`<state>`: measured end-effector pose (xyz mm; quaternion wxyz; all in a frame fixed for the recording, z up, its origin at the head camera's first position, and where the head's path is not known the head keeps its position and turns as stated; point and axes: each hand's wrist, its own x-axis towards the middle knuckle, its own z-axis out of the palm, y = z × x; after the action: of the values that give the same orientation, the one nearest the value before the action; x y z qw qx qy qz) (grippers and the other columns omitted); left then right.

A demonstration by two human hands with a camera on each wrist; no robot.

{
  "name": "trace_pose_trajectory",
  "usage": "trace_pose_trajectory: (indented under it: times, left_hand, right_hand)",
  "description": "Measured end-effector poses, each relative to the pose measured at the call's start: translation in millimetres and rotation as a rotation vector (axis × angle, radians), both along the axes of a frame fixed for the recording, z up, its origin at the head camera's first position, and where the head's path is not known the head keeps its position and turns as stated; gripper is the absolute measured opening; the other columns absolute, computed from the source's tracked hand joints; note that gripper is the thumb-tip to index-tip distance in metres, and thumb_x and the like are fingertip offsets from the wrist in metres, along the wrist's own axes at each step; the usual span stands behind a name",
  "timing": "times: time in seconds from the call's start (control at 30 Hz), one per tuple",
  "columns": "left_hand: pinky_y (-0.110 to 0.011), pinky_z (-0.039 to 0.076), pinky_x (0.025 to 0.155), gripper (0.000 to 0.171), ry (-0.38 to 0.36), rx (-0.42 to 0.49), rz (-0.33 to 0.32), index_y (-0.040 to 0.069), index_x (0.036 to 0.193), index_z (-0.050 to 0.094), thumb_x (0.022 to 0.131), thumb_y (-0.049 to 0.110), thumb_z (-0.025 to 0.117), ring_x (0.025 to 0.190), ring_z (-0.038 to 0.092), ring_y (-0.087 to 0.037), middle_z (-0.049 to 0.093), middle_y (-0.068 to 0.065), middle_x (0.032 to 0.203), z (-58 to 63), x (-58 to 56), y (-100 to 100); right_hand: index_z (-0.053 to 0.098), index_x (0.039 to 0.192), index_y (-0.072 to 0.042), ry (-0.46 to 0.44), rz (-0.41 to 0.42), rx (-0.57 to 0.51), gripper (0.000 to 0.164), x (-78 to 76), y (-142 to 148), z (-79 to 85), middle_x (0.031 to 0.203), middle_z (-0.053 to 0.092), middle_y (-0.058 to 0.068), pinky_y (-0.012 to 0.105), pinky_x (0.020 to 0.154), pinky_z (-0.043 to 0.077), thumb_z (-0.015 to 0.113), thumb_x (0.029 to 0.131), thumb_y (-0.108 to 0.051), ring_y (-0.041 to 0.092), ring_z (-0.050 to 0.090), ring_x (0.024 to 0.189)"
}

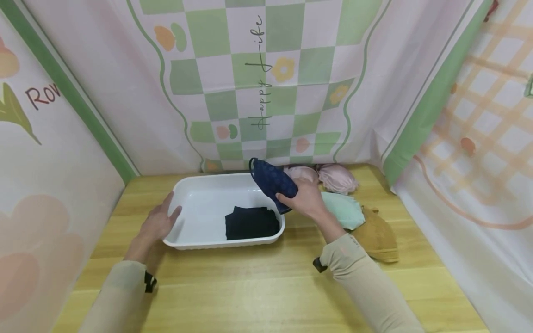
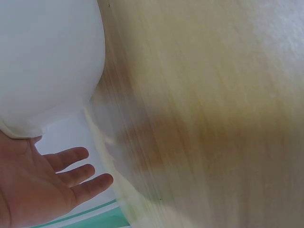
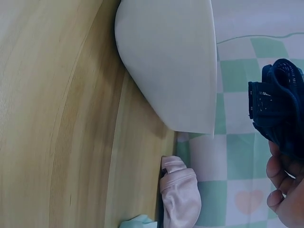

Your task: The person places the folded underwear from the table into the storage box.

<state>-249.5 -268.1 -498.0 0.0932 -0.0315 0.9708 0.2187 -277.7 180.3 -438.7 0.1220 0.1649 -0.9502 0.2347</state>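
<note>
- Beige sleeves (image 1: 376, 286), two of them, come nearest the camera, both in front of the white tray (image 1: 204, 203), one to each side, over the worktop (image 1: 241, 291).
- Right hand (image 1: 306, 199): fingers curled round the navy garment (image 1: 272, 180), held above the white tray's right end; the right wrist view shows it higher than the rim.
- Left hand (image 1: 157, 222): at the white tray's left rim, touching it, fingers straight and loosely spread. Both hands are well apart, most of the tray between them.
- Step in hand, as I judge it: placing the navy garment in the tray, release not yet done. Next would seem to call for lowering it gently beside the black folded garment (image 1: 251, 224) without disturbing that fold, the left hand perhaps steadying the rim.
- Inside the tray: one black folded garment, front right corner.
- Right of the tray: two pink pieces (image 1: 338, 179) towards its rear; one mint piece (image 1: 343, 210) nearer the front; one mustard piece (image 1: 376, 233) furthest out.
- Otherwise: one tray, one navy garment.
</note>
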Motion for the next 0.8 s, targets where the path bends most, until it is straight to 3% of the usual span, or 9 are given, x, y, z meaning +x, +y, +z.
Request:
trace_pose_trajectory:
  times: [0.17, 0.4, 0.5, 0.8]
  left_hand:
    - [-0.071, 0.025, 0.115, 0.079, 0.005, -0.001, -0.004, 0.016, 0.161, -0.007, 0.103, 0.064, 0.016, 0.143, 0.021, -0.059, 0.016, -0.036, 0.160, 0.8, -0.5, 0]
    - [-0.072, 0.026, 0.114, 0.079, 0.001, -0.004, -0.006, 0.017, 0.161, -0.011, 0.102, 0.064, 0.014, 0.143, 0.021, -0.060, 0.017, -0.037, 0.159, -0.5, -0.9, -2]
    - [-0.072, 0.026, 0.114, 0.079, 0.006, -0.002, -0.007, 0.017, 0.161, -0.010, 0.102, 0.064, 0.014, 0.142, 0.022, -0.060, 0.017, -0.037, 0.159, 0.3, -0.7, -2]
    - [-0.072, 0.025, 0.114, 0.078, 0.012, 0.003, -0.010, 0.016, 0.161, -0.007, 0.103, 0.062, 0.016, 0.143, 0.022, -0.060, 0.017, -0.036, 0.159, 0.5, 0.1, 0]
  right_hand:
    - [0.069, 0.121, -0.007, -0.024, 0.010, -0.003, 0.059, 2.9, -2, 2.5, 0.115, 0.073, 0.016, 0.060, 0.103, 0.045, 0.068, 0.084, -0.053, 0.036, 0.067, 0.110]
    - [0.054, 0.144, -0.006, -0.061, 0.029, 0.033, 0.076, 8.3, -7, 9.2, 0.133, 0.064, 0.021, 0.058, 0.103, 0.047, 0.066, 0.086, -0.054, 0.040, 0.060, 0.124]
    - [0.054, 0.144, -0.008, -0.043, 0.057, 0.046, 0.075, 9.4, -10, 10.0, 0.136, 0.063, 0.020, 0.055, 0.104, 0.048, 0.066, 0.085, -0.053, 0.039, 0.059, 0.125]
    - [0.067, 0.126, -0.004, 0.008, 0.116, 0.045, 0.065, 10.9, -17, 5.1, 0.126, 0.069, 0.019, 0.052, 0.101, 0.051, 0.070, 0.082, -0.052, 0.038, 0.064, 0.118]
